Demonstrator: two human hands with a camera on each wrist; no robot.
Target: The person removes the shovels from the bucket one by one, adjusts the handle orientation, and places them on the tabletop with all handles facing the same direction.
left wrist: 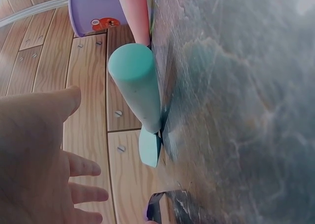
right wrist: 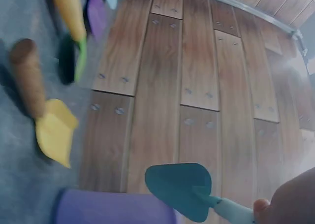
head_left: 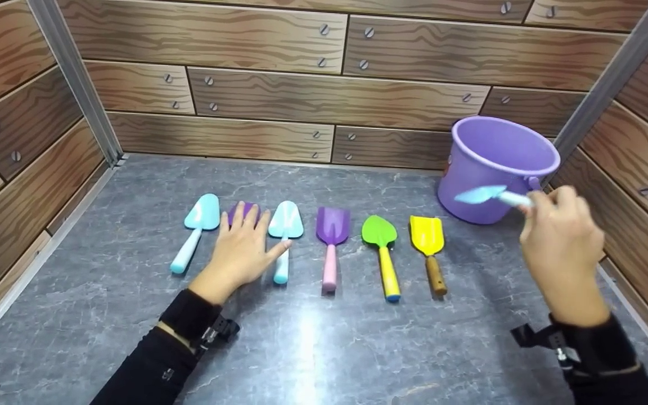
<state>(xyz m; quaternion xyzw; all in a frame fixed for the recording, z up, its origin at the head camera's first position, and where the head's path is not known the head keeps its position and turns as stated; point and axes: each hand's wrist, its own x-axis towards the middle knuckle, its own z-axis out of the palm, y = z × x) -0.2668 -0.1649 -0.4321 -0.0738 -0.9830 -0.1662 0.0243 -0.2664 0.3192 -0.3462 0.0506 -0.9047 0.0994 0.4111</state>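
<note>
My right hand (head_left: 563, 236) grips a light blue trowel (head_left: 480, 194) by its handle, holding it up in front of the purple bucket (head_left: 464, 180). In the right wrist view the raised trowel's blade (right wrist: 177, 184) appears beside the bucket wall (right wrist: 118, 209). With fingers spread, my left hand (head_left: 242, 250) is over a purple shovel (head_left: 235, 215) and hides most of it. Whether it touches that shovel I cannot tell. Light blue trowels lie on either side, one left (head_left: 202, 212) and one right (head_left: 286, 220); the left wrist view shows a handle (left wrist: 138, 86) beside the thumb.
Further right lie a purple shovel with a pink handle (head_left: 332, 225), a green trowel with a yellow handle (head_left: 379, 229) and a yellow shovel with a brown handle (head_left: 427, 236). Wood-patterned walls (head_left: 268, 93) enclose the grey marbled surface (head_left: 301, 349).
</note>
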